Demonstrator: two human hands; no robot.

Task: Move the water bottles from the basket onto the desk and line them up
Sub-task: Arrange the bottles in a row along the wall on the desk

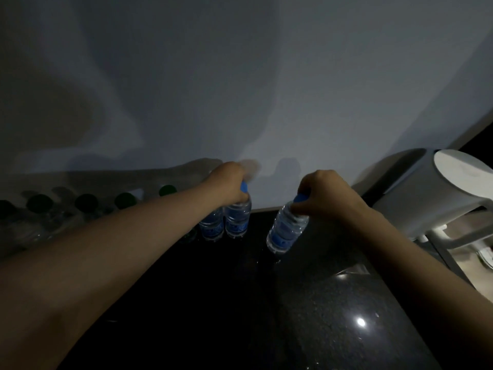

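My left hand (226, 180) grips the blue cap of a clear water bottle (238, 220) that stands upright on the dark desk (333, 303) by the wall. A second blue-labelled bottle (210, 224) stands touching it on the left. My right hand (325, 192) pinches the blue cap of another bottle (286, 228), which hangs tilted just above the desk, a little to the right of the standing pair. A row of several green-capped bottles (125, 200) runs along the wall to the left, partly hidden by my left forearm. The basket is out of view.
A white wall (240, 89) rises directly behind the bottles. A white rounded appliance (437, 193) sits at the desk's right end, close to my right hand. The polished dark desk reflects a lamp near its front right.
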